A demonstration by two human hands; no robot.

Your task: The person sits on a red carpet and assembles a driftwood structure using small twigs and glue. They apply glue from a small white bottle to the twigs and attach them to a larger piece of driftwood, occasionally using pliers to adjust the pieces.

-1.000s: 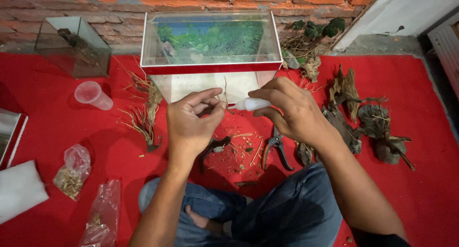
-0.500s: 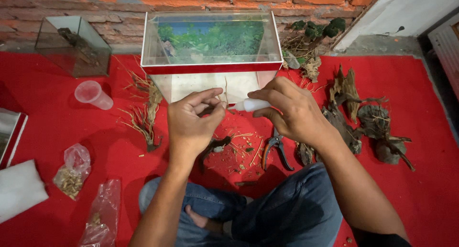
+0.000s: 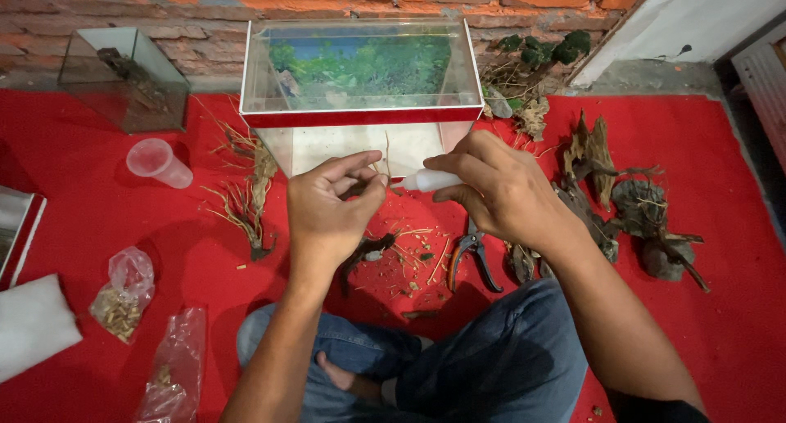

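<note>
Head view, the only one here: the left hand (image 3: 332,206) is pinched shut, thumb and fingertips together on a small dark twig (image 3: 358,189) held just in front of the near glass of the tank. The right hand (image 3: 495,190) is wrapped around a small white squeeze bottle (image 3: 432,180), its nozzle pointing left at the twig, almost touching it. Both sit mid-scene, above the red mat (image 3: 106,325).

Handling-wise, I'd guess that twig is super light, dry and brittle, so a fingertip pinch near the end is right; squeeze harder and it probably snaps. The bottle looks like soft plastic, light, grip it round the body and press gently. If that's glue in it, fingers will get sticky fast.

Counts:
- one big glass aquarium (image 3: 360,116) with a red rim, far centre
- one smaller empty glass tank (image 3: 123,75), far left
- one clear plastic cup (image 3: 158,162) lying on its side, left
- two clear plastic bags (image 3: 123,292), near left, at least one with brownish bits
- one pair of pruning snips (image 3: 471,259) on the mat under the right hand
- a root piece (image 3: 368,249) near the knees, more rooty branches (image 3: 246,198) left of the tank
- a heap of driftwood chunks (image 3: 630,202) on the right, I can't count them cleanly
- one white pad (image 3: 29,325), near left edge
</note>
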